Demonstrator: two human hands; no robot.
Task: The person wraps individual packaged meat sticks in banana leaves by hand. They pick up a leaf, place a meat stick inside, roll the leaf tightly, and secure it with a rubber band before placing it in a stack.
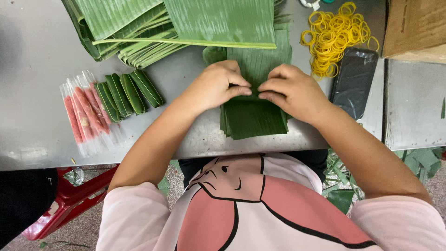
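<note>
Leaf stack (253, 118) pinched by left hand (216, 86) and right hand (292, 90); fingertips clamped on top leaf, nearly touching. Rubber bands (337, 37) beyond right fingers.

I sit at a gray metal table (32, 56) that shines a little in soft light. Its front edge runs just below my grip. To my right a thin gap splits it from another gray table (413, 111). Down to my left is a red plastic stool (69, 200). The floor (83, 232) is speckled gray stone.
</note>
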